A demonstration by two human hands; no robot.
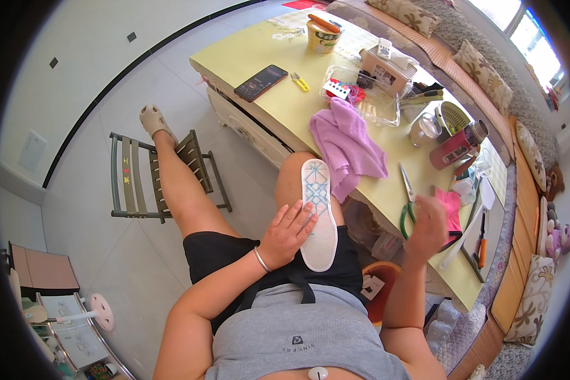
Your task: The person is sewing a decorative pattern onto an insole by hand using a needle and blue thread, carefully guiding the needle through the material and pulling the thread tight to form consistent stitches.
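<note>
A white insole (pixel 320 234) with blue cross-shaped stitching or markings on its upper half lies lengthwise on my right thigh. My left hand (pixel 286 235) rests flat on its left edge, fingers stretched out, a silver bangle at the wrist. Off to the right, my right hand (pixel 428 227) is raised with its fingers curled together; anything between them is too small to make out. Just beyond that hand, green-handled scissors (pixel 408 197) lie at the table edge, partly covered by it. A pink cloth (pixel 446 212) is beside them.
The yellow-covered table (pixel 272 54) holds a phone (pixel 261 83), yellow thread snips (pixel 299 82), a purple towel (pixel 348 145), a clear box (pixel 361 95) of threads, a bottle (pixel 456 147) and a glass jar (pixel 425 130). A folding stool (pixel 164 174) stands left; an orange-brown bin (pixel 386 297) sits below.
</note>
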